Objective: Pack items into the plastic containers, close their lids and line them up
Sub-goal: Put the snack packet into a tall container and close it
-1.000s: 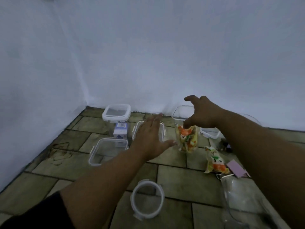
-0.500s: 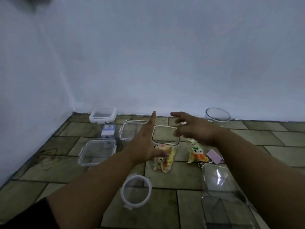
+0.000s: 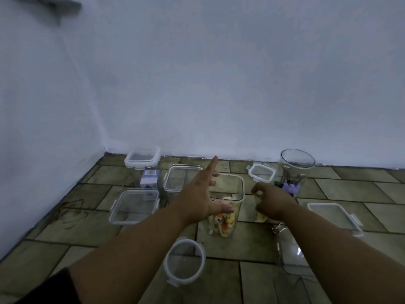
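A tall square clear container stands open on the tiled floor, with a colourful snack packet lying in its bottom. My left hand is open, fingers spread, its thumb against the container's left front wall. Just right of the container, my right hand is curled down over a second snack packet on the floor. Only pale edges of that packet show under the fingers.
By the wall, a lidded container holds a blue-white box. An open container and a square lid are beside it. A round lid lies near. A small lid, a round jar with clips, a rectangular lid and another clear container lie to the right.
My right hand has come down from above the tall container onto the snack packet on the floor and closed over it. My left hand stays at the container's side.
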